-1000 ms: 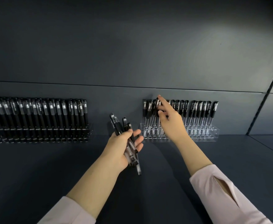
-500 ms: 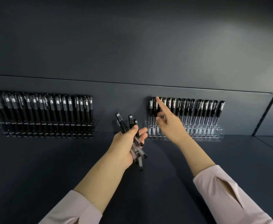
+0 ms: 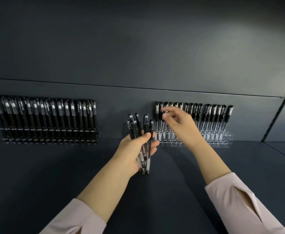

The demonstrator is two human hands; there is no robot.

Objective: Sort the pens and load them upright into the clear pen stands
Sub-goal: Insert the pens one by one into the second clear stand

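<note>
Left grip (image 3: pixel 133 149) curled round bundle of pens (image 3: pixel 139 127), caps up, above tabletop (image 3: pixel 37 183) middle. Right grip (image 3: pixel 182 129) just beside, over left end of clear stand (image 3: pixel 222 142) at far edge, fingertips (image 3: pixel 165 114) by racked pen caps; blurred, cannot tell whether pinching or spread. Full stand (image 3: pixel 45 132) at far-left edge.

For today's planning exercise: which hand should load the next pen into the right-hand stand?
Probably the right hand: it looks free and hovers at that stand; the left hand grips the pen bundle.
</note>
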